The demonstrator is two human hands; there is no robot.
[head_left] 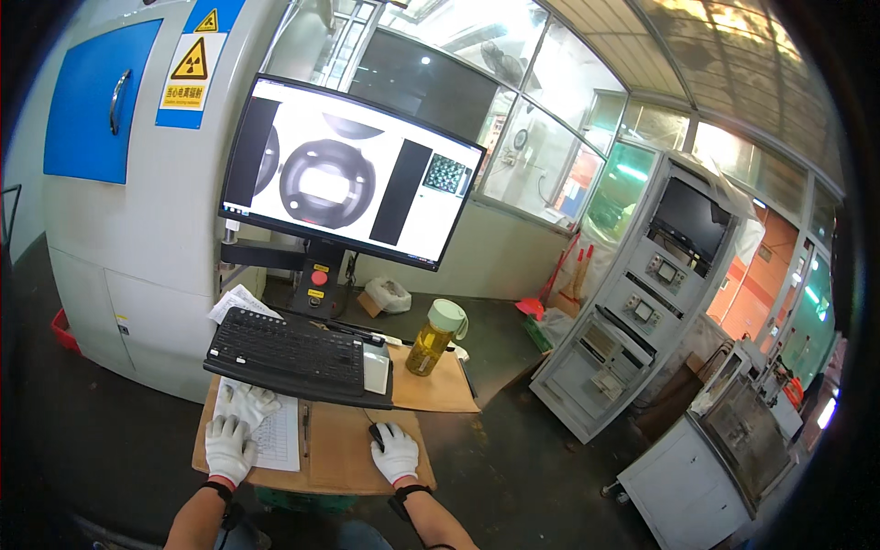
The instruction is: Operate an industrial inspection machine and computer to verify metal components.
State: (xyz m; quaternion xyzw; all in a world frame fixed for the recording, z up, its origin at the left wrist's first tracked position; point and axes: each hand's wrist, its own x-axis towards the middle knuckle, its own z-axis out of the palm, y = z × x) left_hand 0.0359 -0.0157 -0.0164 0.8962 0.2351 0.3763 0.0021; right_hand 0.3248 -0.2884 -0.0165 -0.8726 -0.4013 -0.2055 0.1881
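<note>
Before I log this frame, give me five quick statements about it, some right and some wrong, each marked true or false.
1. The right hand is on a black mouse. True.
2. A bottle with a pale green lid stands to the right of the keyboard. True.
3. The left hand lies on the keyboard. False: it is at the left edge of a paper sheet, nearer the person.
4. The monitor is switched off. False: it is lit and shows large round grey shapes.
5. Both hands are gloved in white. True.
</note>
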